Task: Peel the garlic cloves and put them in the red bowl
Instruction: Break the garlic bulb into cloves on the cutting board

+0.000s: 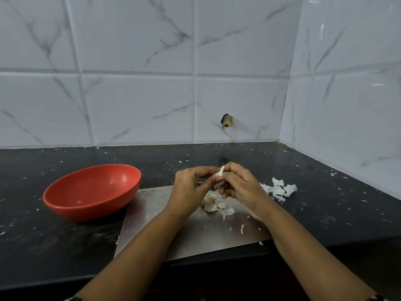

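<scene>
A white garlic clove [219, 175] is pinched between both hands above the steel board [165, 227]. My left hand [191, 187] grips it from the left with curled fingers and thumb. My right hand [238, 183] pinches its upper end from the right. Below the hands, a small cluster of unpeeled garlic cloves [213, 204] lies on the board. The red bowl [91, 192] stands left of the board on the black counter, holding only a tiny white fleck.
A pile of white garlic peels [278, 189] lies on the counter right of my hands. Small peel scraps dot the board and the dark counter [54, 242]. Tiled walls close off the back and right side. The counter's front edge runs just below the board.
</scene>
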`<state>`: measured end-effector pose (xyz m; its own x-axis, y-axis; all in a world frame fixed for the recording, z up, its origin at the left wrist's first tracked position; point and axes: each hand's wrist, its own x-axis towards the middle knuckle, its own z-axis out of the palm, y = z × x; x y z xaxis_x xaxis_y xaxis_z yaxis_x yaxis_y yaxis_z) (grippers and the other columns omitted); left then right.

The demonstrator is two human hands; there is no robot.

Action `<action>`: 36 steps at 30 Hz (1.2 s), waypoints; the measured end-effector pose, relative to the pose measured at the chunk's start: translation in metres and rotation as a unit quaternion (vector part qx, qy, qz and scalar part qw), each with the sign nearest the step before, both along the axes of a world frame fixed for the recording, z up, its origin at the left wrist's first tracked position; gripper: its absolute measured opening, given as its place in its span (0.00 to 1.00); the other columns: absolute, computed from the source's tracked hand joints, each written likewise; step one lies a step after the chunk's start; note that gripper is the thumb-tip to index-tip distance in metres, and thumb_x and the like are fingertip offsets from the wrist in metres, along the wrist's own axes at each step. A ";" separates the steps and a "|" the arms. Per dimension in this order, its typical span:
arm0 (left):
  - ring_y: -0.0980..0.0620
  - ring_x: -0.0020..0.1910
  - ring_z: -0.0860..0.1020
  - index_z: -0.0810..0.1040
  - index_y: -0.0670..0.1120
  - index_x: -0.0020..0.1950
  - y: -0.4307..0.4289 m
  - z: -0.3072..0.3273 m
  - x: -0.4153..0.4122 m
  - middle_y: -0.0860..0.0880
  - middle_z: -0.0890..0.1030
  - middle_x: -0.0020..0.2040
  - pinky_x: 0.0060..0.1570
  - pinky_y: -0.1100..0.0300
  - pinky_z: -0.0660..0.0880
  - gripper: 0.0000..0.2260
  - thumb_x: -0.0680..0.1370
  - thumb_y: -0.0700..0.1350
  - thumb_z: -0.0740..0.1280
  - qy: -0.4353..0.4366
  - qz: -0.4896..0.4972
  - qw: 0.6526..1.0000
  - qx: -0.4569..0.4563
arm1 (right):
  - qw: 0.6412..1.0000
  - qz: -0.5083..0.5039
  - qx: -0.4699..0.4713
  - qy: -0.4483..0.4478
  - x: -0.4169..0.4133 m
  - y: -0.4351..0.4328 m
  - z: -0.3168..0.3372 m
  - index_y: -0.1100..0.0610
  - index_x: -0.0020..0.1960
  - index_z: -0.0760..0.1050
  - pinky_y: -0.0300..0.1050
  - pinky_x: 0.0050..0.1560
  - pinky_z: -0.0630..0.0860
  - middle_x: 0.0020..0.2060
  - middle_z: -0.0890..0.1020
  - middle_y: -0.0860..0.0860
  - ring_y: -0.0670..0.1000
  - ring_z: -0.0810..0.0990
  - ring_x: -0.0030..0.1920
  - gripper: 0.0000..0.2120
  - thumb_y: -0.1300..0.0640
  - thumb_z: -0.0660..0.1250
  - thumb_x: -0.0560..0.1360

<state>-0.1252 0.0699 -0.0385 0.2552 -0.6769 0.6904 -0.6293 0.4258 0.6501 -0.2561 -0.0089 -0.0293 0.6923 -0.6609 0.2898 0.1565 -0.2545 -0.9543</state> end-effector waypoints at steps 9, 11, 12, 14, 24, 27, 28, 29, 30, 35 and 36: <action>0.63 0.46 0.82 0.80 0.47 0.56 0.000 -0.002 0.003 0.57 0.83 0.45 0.48 0.67 0.79 0.12 0.74 0.38 0.72 -0.005 -0.006 1.000 0.026 | 1.000 -0.019 0.001 0.007 -0.001 0.000 0.002 0.62 0.46 0.73 0.42 0.37 0.81 0.33 0.81 0.56 0.52 0.82 0.33 0.06 0.67 0.59 0.80; 0.66 0.49 0.80 0.80 0.45 0.58 -0.001 -0.004 0.001 0.61 0.81 0.47 0.49 0.72 0.76 0.13 0.74 0.36 0.71 -0.033 0.000 0.999 0.023 | 0.999 -0.039 0.000 -0.002 0.001 -0.001 0.002 0.65 0.48 0.73 0.42 0.37 0.81 0.32 0.80 0.55 0.52 0.81 0.33 0.05 0.67 0.59 0.80; 0.68 0.49 0.79 0.80 0.45 0.59 -0.002 -0.005 0.001 0.61 0.80 0.47 0.49 0.74 0.74 0.14 0.74 0.35 0.71 -0.041 0.004 0.999 0.020 | 0.999 -0.044 0.001 -0.005 0.001 -0.002 0.001 0.66 0.48 0.73 0.42 0.37 0.81 0.31 0.80 0.55 0.52 0.81 0.33 0.05 0.67 0.59 0.80; 0.69 0.49 0.79 0.81 0.45 0.59 -0.003 -0.006 0.002 0.61 0.80 0.47 0.48 0.75 0.73 0.15 0.74 0.35 0.71 -0.041 0.009 0.999 0.017 | 0.999 -0.045 0.003 -0.003 0.002 -0.002 0.001 0.67 0.49 0.72 0.42 0.37 0.81 0.31 0.80 0.55 0.53 0.81 0.33 0.05 0.66 0.59 0.80; 0.64 0.49 0.80 0.81 0.44 0.56 -0.005 -0.006 0.004 0.57 0.82 0.48 0.48 0.73 0.74 0.13 0.73 0.34 0.72 -0.024 -0.006 1.000 0.016 | 0.999 -0.026 0.043 -0.002 -0.001 0.000 0.002 0.67 0.50 0.73 0.41 0.35 0.80 0.35 0.81 0.58 0.53 0.83 0.34 0.07 0.64 0.58 0.81; 0.63 0.49 0.81 0.81 0.43 0.54 -0.005 -0.006 0.005 0.56 0.83 0.48 0.49 0.71 0.75 0.11 0.73 0.33 0.72 -0.022 -0.011 1.000 0.015 | 0.998 -0.011 0.068 -0.006 -0.003 0.000 0.002 0.68 0.53 0.73 0.41 0.36 0.81 0.37 0.81 0.59 0.53 0.83 0.35 0.06 0.65 0.60 0.80; 0.62 0.49 0.81 0.81 0.43 0.53 -0.005 -0.006 0.006 0.55 0.83 0.48 0.49 0.71 0.75 0.11 0.73 0.34 0.72 -0.026 -0.011 0.999 0.015 | 0.998 -0.011 0.067 -0.003 -0.003 -0.001 0.003 0.68 0.53 0.73 0.41 0.37 0.81 0.37 0.81 0.60 0.53 0.83 0.35 0.06 0.66 0.60 0.80; 0.62 0.49 0.81 0.81 0.43 0.52 -0.005 -0.006 0.006 0.54 0.83 0.48 0.50 0.70 0.75 0.10 0.73 0.34 0.72 -0.032 -0.009 0.999 0.016 | 0.998 -0.011 0.064 0.000 -0.003 -0.001 0.003 0.68 0.53 0.73 0.41 0.37 0.81 0.37 0.81 0.60 0.53 0.83 0.35 0.06 0.66 0.61 0.80; 0.62 0.48 0.81 0.81 0.44 0.52 -0.005 -0.006 0.006 0.54 0.83 0.48 0.51 0.70 0.75 0.10 0.73 0.34 0.72 -0.038 -0.007 0.999 0.017 | 0.998 -0.012 0.059 0.004 -0.003 -0.001 0.003 0.68 0.52 0.73 0.40 0.37 0.81 0.37 0.81 0.60 0.53 0.83 0.35 0.05 0.67 0.61 0.80; 0.62 0.48 0.81 0.82 0.43 0.50 -0.006 -0.007 0.006 0.54 0.83 0.45 0.51 0.70 0.75 0.09 0.72 0.35 0.72 -0.055 -0.006 0.998 0.013 | 0.999 -0.015 0.043 0.014 -0.004 0.000 0.002 0.63 0.48 0.71 0.40 0.36 0.81 0.36 0.82 0.59 0.53 0.83 0.35 0.04 0.68 0.59 0.80; 0.62 0.47 0.81 0.82 0.43 0.50 -0.006 -0.007 0.006 0.53 0.84 0.45 0.51 0.71 0.75 0.08 0.72 0.35 0.72 -0.062 -0.005 0.998 0.009 | 0.999 -0.017 0.033 0.018 -0.004 0.000 0.002 0.63 0.48 0.71 0.40 0.36 0.80 0.35 0.82 0.57 0.52 0.83 0.34 0.04 0.67 0.59 0.80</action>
